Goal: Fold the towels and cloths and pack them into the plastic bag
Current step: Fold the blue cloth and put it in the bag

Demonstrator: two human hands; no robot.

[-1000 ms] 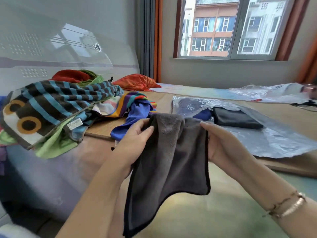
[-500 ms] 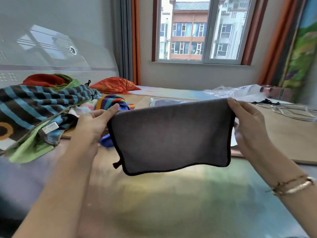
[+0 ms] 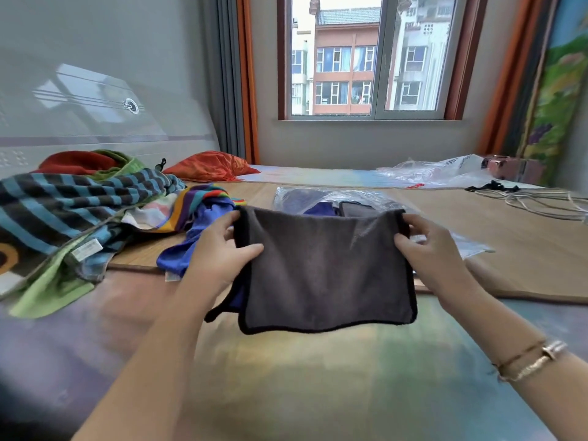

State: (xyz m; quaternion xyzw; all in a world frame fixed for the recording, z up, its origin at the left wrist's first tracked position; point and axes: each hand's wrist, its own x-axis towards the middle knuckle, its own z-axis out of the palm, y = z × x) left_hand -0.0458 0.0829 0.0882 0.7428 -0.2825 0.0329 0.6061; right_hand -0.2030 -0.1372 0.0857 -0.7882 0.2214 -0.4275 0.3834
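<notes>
A grey cloth with a black hem hangs spread between my hands above the bed. My left hand pinches its top left corner and my right hand pinches its top right corner. Behind the cloth lies a clear plastic bag on the wooden mat, with a blue and a dark folded cloth inside. A blue cloth lies just left of my left hand. Further left sits a pile of unfolded towels, topped by a blue and black striped towel.
An orange cloth and red and green cloths lie at the back left by the headboard. Another crumpled plastic bag is at the back right, with cords on the mat beside it. A window is ahead.
The cloth hung bunched from both hands, was then stretched wide and high, and is now held lower and closer in, its width shorter.
</notes>
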